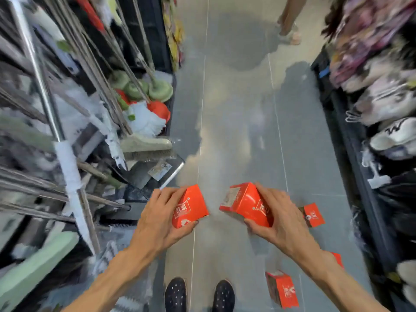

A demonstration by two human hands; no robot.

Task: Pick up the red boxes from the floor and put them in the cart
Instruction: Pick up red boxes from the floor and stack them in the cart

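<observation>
Fingers (167,195) of the left hand (157,221) curl over the top of a red box (190,207), with the thumb pressed beneath its lower edge; the box is held clear of the floor (236,136). Fingers of the right hand (279,217) wrap a second red box (244,202) in the same manner, thumb under, box tilted with a pale label on its upper face. Both boxes are lifted, side by side and apart. Nearest the viewer, two dark dotted shoes (176,293) stand on the grey tiled floor. Just right of them a third red box (282,288) lies on the floor; a fourth (314,215) lies beyond the right hand, and a red corner (337,258) shows behind the right forearm. Along the left edge of the aisle, mops and brooms (144,113) lean in a rack. Along the right edge, a dark shelf carries pale shoes (391,136). At the far end, another person's legs (290,21) stand on the floor. No cart can be made out; much is motion-blurred.
</observation>
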